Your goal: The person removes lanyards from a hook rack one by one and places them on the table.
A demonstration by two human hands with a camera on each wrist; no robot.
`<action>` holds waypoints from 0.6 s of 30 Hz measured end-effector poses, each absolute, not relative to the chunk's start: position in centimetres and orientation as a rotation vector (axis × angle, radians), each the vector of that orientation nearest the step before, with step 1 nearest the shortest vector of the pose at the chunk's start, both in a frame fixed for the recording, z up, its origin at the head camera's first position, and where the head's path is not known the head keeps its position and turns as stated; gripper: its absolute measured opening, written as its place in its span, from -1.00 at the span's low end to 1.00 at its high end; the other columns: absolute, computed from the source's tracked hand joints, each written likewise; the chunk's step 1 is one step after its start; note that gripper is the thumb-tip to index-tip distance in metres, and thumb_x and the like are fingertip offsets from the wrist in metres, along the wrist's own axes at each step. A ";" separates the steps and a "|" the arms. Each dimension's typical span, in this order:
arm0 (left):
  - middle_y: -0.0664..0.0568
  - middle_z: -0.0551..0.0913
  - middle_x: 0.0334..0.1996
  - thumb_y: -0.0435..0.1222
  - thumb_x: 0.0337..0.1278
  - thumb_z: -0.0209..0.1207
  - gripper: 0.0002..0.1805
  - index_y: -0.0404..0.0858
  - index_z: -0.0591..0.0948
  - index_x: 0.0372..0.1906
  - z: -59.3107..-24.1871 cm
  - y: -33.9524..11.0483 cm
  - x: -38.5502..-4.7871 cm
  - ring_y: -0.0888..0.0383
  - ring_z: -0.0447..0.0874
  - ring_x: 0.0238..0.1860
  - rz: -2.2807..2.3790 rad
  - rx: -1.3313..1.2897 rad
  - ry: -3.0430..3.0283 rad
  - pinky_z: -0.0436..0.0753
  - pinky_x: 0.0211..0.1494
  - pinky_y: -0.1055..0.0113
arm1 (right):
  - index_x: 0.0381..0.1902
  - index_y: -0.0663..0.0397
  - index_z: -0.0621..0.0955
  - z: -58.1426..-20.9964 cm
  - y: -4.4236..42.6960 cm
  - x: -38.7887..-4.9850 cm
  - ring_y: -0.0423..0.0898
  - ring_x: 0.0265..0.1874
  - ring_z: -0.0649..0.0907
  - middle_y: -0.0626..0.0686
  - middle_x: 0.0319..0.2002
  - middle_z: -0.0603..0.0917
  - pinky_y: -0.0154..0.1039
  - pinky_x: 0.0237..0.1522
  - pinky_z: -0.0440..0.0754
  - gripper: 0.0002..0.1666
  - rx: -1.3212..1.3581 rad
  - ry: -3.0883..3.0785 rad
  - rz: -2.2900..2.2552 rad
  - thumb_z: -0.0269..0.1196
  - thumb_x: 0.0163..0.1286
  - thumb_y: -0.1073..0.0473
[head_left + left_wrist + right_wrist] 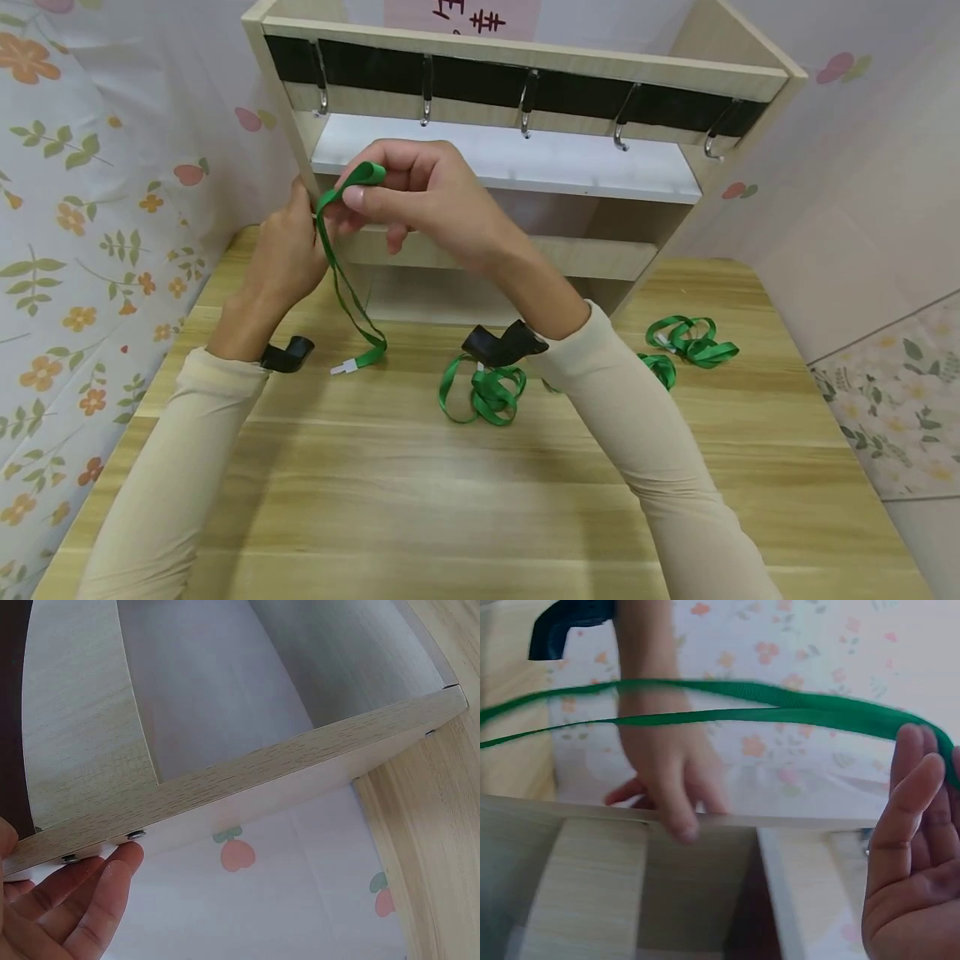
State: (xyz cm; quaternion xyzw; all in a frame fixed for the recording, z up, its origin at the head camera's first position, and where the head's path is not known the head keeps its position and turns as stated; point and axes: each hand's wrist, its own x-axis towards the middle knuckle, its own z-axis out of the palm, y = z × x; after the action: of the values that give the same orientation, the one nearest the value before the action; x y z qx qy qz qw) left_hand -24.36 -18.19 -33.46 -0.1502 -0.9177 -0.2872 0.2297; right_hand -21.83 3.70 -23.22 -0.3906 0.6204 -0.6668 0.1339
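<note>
My right hand (438, 196) pinches a green lanyard (330, 242) near its looped top end, between thumb and fingers. The strap hangs down to a white clip (345, 367) low by the tabletop; in the right wrist view the green strap (727, 716) stretches across from the fingers. My left hand (288, 254) holds the left side panel of a wooden hook rack (487, 250). In the left wrist view, that hand's fingers (112, 896) lie along the panel's (247, 776) outer face. Seen from the right wrist, its thumb reaches over the panel's edge.
Several metal hooks (528, 104) line a black strip (476, 79) across the rack's front. A coiled green lanyard (495, 396) lies on the wooden table (420, 500) before the rack, and more green lanyards (697, 342) lie to the right. A flowered curtain (82, 275) borders the left.
</note>
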 end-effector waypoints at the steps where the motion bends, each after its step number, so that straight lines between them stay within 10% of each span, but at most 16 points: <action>1: -0.37 0.57 -0.35 -0.21 0.53 -0.15 -0.55 -0.52 0.28 0.22 -33.5 -18.2 -24.4 -0.31 0.64 -0.34 -0.805 -0.405 -2.517 0.54 -0.33 -0.10 | -0.26 0.24 0.63 -22.9 3.9 -21.7 0.11 -0.28 0.73 0.14 -0.37 0.76 -0.19 -0.51 0.48 -0.92 -1.165 1.777 -1.940 0.18 0.40 0.40; 18: -0.19 0.44 -0.52 -0.20 0.51 -0.17 -0.62 -0.50 0.32 0.07 -33.4 -17.9 -24.3 -0.12 0.48 -0.53 -0.805 -0.391 -2.516 0.37 -0.48 0.12 | -0.34 0.36 0.62 -21.3 6.9 -21.0 0.10 -0.57 0.69 0.18 -0.49 0.71 -0.24 -0.64 0.47 -0.92 -1.459 1.799 -1.754 0.19 0.34 0.49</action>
State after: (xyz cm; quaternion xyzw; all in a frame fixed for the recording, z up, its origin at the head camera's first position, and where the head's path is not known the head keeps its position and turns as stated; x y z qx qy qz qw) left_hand -24.28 -17.90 -33.35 -0.1425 -0.9161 -0.2933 0.2335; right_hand -21.00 6.85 -21.26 -0.4987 0.6148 -0.5995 0.1178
